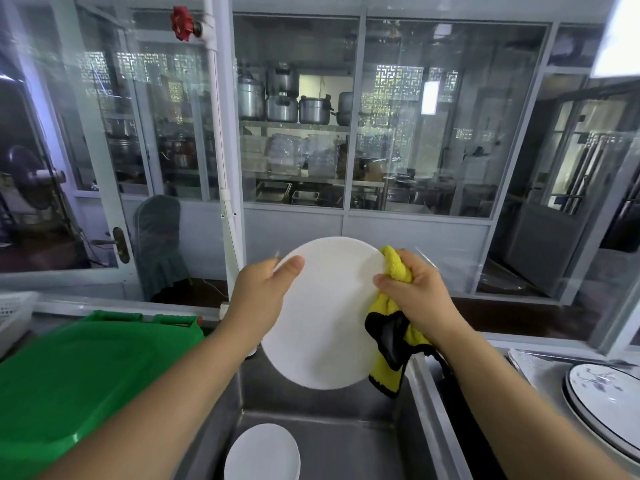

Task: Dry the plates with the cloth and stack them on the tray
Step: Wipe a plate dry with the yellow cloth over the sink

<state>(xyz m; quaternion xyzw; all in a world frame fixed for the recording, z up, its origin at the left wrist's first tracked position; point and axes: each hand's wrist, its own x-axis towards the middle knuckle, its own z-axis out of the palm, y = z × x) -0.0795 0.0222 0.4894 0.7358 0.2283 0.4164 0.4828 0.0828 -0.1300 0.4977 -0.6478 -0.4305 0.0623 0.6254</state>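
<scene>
white plate held over the sink, cloth at its right edge

the left hand [263, 289] grips the left rim of a plain white plate [325, 313], thumb lying across the near face and the other fingers hidden behind it. the plate is raised and tilted up toward the camera, above a stainless steel sink [346, 441]. the right hand [415, 292] is curled round a yellow cloth with black trim [391, 341], pinching it against the plate's right rim; part of the cloth pokes out above the fist and the rest hangs down past the plate's lower right edge. the two hands are apart, one on each side of the plate.

down in the sink basin lies a second white plate [263, 452], flat, near the bottom edge of the view. to the left of the sink a green plastic tray [76, 375] sits on the counter, and a white slotted basket [14, 310] shows at the far left. to the right, a stack of white plates with dark rims and a grey floral print [609, 396] rests on the counter, just beside a folded white cloth [526, 365].

beyond the counter, glass partitions show shelves of metal pots [284, 102]. a red valve wheel [181, 22] sits on a white pipe at the upper left.
</scene>
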